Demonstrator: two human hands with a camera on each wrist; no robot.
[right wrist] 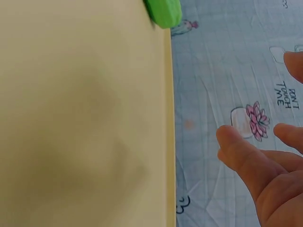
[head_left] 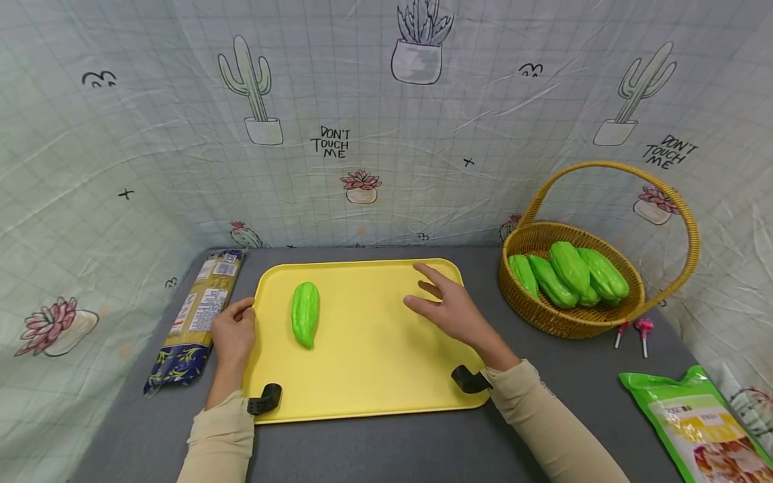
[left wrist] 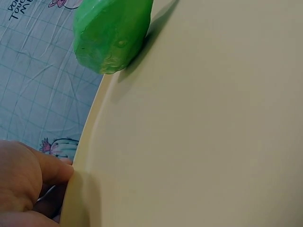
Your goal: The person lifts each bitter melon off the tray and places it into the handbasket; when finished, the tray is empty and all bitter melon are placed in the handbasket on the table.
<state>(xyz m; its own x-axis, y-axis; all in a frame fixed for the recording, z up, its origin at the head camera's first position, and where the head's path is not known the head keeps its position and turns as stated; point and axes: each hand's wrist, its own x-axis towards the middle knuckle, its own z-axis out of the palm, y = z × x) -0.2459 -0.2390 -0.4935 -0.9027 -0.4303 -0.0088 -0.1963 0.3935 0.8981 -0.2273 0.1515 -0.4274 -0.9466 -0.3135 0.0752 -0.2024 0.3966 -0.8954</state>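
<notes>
Here, line by line:
Left hand (head_left: 233, 333): rests at the left rim of the yellow tray (head_left: 374, 376), fingers curled against the edge; the left wrist view shows a finger pressed to the rim, so it holds the tray's side.
Right hand (head_left: 449, 305): hovers over the right part of the tray, fingers straight and spread, gripping nothing; whether the palm touches the tray surface cannot be told.
Green gourd on tray (head_left: 305, 313): a single bumpy green toy vegetable, chayote-like, lying lengthwise on the left half of the tray, just beside the left hand but apart from it, and well apart from the right hand.
Tray: lies flat on the grey tabletop (head_left: 386, 449), centred in front of the person.
Wicker basket (head_left: 610, 320): stands to the right of the tray, with a tall hoop handle; it holds several more green gourds (head_left: 570, 272).
Noodle packet (head_left: 196, 318): a long packet lying left of the tray, near the left hand.
Lollipops (head_left: 643, 330): two, lying on the table just in front of the basket.
Green snack bag (head_left: 694, 422): at the near right corner of the table.
Backdrop (head_left: 362, 134): grid-patterned cloth printed with cacti.
</notes>
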